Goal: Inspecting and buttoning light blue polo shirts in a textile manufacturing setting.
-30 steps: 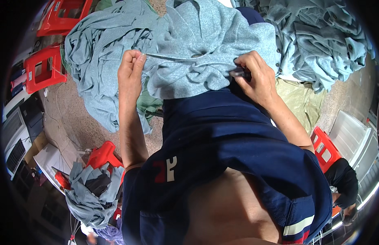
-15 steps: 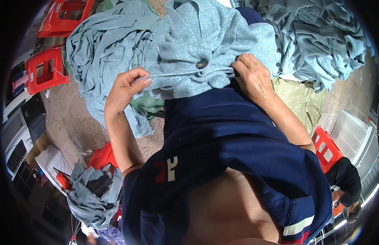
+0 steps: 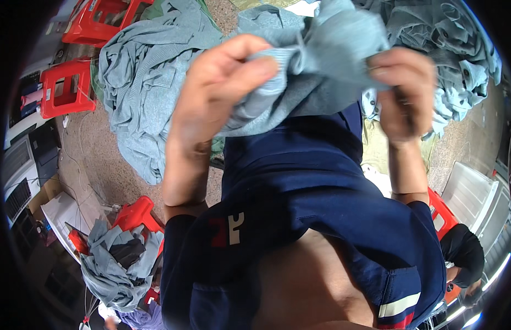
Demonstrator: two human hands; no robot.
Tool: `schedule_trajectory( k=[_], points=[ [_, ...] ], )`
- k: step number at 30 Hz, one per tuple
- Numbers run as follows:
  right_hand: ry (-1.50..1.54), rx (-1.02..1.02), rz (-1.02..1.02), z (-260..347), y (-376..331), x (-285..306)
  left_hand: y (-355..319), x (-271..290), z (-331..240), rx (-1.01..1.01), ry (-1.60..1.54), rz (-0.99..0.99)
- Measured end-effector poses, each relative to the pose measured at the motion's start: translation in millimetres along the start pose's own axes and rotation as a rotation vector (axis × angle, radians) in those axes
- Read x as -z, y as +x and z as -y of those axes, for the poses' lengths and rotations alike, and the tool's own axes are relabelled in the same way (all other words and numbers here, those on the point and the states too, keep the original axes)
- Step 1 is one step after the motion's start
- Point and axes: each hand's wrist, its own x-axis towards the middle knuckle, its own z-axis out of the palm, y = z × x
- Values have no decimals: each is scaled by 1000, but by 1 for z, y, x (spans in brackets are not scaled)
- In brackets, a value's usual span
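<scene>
Raised above my lap is a light blue-grey knit garment (image 3: 288,93), bunched and partly blurred by motion. A ribbed edge of it is pinched between the thumb and fingers of my left hand (image 3: 219,82). My right hand (image 3: 404,88) is closed on the garment's other side, with the fingers smeared by motion. Something dark and narrow shows against the right palm, too blurred to name. The lower part of the garment hangs over my dark blue trousers.
Piles of similar blue-grey knitwear lie at left (image 3: 151,82) and at right (image 3: 431,49). Red plastic stools (image 3: 68,88) stand at far left. Another heap of knitwear (image 3: 118,269) is at lower left. A person in black (image 3: 462,253) is at lower right.
Both hands have risen toward me, lifting the garment off my lap. My right hand has moved to the right and up. The button seen earlier is now out of sight.
</scene>
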Motion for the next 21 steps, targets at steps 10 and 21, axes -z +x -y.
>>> schedule_trajectory(
  k=[10, 21],
  points=[
    [256, -119, 112, 12, -18, -59, 11, -11, 28, 38, 212, -2],
    [127, -402, 80, -13, -21, -42, -3, 34, 26, 145, 26, -48]
  ],
)
